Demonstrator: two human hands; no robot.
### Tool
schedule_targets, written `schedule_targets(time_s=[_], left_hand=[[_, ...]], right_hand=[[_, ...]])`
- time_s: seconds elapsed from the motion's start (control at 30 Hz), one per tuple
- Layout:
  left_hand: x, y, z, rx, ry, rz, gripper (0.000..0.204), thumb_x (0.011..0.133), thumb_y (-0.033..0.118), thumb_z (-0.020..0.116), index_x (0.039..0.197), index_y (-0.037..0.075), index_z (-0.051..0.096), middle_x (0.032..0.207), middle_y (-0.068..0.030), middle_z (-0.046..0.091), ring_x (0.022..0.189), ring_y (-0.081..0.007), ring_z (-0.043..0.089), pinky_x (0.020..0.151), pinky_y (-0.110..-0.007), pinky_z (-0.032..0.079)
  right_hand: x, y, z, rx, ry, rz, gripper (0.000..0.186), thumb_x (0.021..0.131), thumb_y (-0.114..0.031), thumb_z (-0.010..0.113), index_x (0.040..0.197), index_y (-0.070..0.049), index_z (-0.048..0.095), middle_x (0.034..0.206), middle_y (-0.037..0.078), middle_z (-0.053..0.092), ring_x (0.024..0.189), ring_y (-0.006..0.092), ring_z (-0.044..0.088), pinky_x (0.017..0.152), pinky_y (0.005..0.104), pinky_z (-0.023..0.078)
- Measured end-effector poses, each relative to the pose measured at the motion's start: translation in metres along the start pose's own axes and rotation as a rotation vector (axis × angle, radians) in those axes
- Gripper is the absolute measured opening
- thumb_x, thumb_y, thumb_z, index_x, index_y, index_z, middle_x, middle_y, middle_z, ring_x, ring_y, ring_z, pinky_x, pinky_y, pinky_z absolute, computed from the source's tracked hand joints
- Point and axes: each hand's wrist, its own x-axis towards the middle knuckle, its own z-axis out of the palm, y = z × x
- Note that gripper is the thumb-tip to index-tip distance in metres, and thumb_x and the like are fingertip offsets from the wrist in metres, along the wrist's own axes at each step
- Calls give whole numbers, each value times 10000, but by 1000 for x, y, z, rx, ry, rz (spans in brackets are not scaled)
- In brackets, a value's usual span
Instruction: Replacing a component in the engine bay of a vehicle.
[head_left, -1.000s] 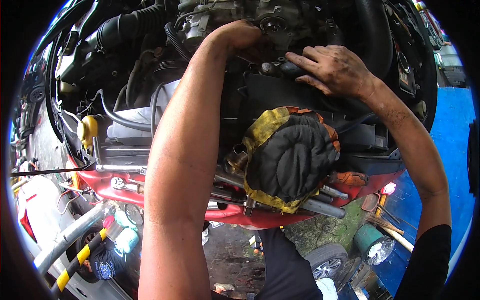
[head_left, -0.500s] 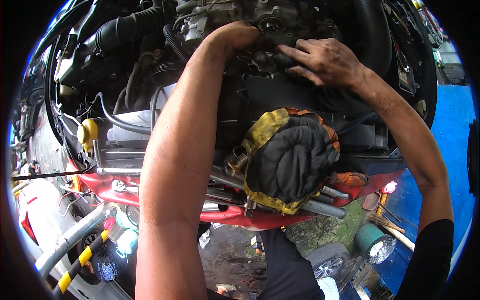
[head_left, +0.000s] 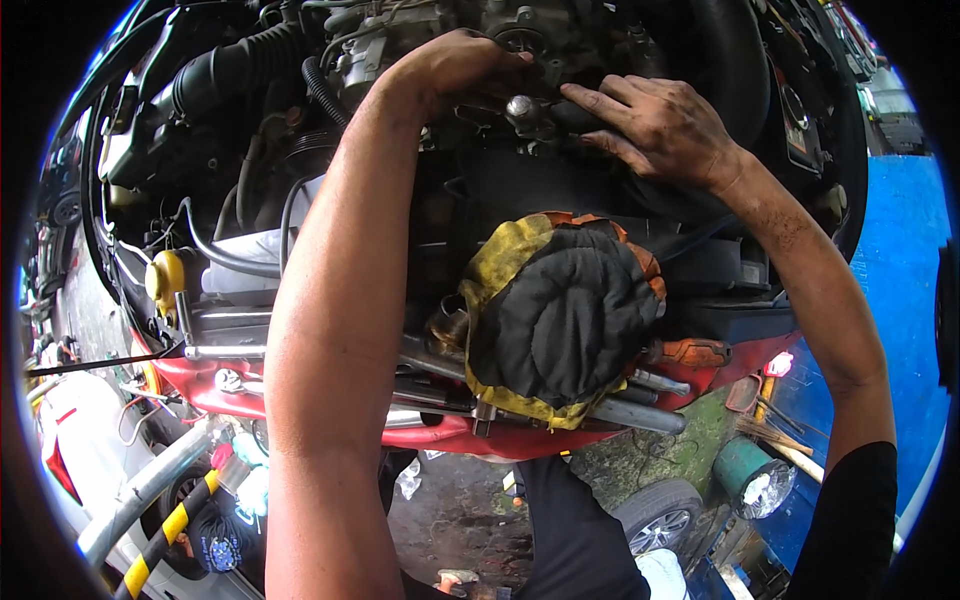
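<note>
My left hand (head_left: 462,65) reaches into the front of an engine (head_left: 400,50), its fingers curled, most of them hidden behind the hand. One fingertip shows beside a round pulley-like part (head_left: 520,40). Just below that hand is a shiny round-ended metal piece (head_left: 521,108); whether the hand grips it I cannot tell. My right hand (head_left: 660,125) is open at the right of the metal piece, with index finger and thumb stretched toward it. A dark, hose-like part (head_left: 572,117) lies between that finger and thumb; contact is unclear.
A black-and-yellow padded cloth bundle (head_left: 565,320) sits on the red front panel (head_left: 440,432), among metal bars, an orange-handled tool (head_left: 690,352) and a wrench (head_left: 230,380). Thick black hose (head_left: 735,70) runs at right. A yellow-capped reservoir (head_left: 165,280) stands left. Below is a green bin (head_left: 750,470).
The view has shifted slightly, moving the scene left. My left hand has turned a little, showing a fingertip, and the shiny metal piece now stands out between the hands. My right hand keeps nearly the same pose.
</note>
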Motion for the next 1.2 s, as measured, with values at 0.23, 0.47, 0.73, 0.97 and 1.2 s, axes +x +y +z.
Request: schedule_targets(time_s=[0.23, 0.47, 0.73, 0.97, 1.2], left_hand=[[4, -1, -3, 22, 39, 3, 319, 939, 247, 676, 1135, -1, 711, 1010, -78, 729, 784, -115, 657, 669, -254, 529], [15, -8, -7, -33, 0, -20, 337, 933, 223, 687, 1179, -7, 696, 1056, -93, 728, 837, -125, 679, 767, -264, 565], [3, 3, 8, -11, 5, -29, 349, 922, 259, 706, 1150, -5, 705, 1035, -101, 728, 768, -138, 677, 642, -277, 586], [20, -4, 18, 339, 53, 11, 322, 917, 254, 700, 1130, 14, 722, 889, -60, 737, 685, -126, 662, 559, -288, 530], [24, -8, 15, 240, -4, -63, 287, 945, 208, 641, 1139, 12, 720, 1023, -100, 739, 845, -125, 684, 718, -276, 555]], right_hand=[[-2, 0, 5, 34, 45, -4, 578, 901, -318, 678, 1427, -143, 516, 980, 60, 627, 864, 197, 653, 780, 332, 551], [6, 1, 3, 3, 47, -21, 463, 916, -363, 660, 1314, -132, 607, 948, 46, 648, 806, 181, 683, 714, 310, 576], [-5, 1, -8, 3, -29, 37, 457, 917, -356, 660, 1316, -139, 611, 922, 32, 640, 817, 177, 679, 728, 311, 576], [-17, -4, -13, -32, -10, 44, 469, 901, -341, 684, 1311, -125, 610, 932, 41, 653, 834, 178, 685, 755, 321, 580], [-18, -3, -11, -12, -40, 51, 480, 902, -379, 679, 1300, -120, 611, 937, 52, 674, 878, 189, 702, 775, 314, 587]])
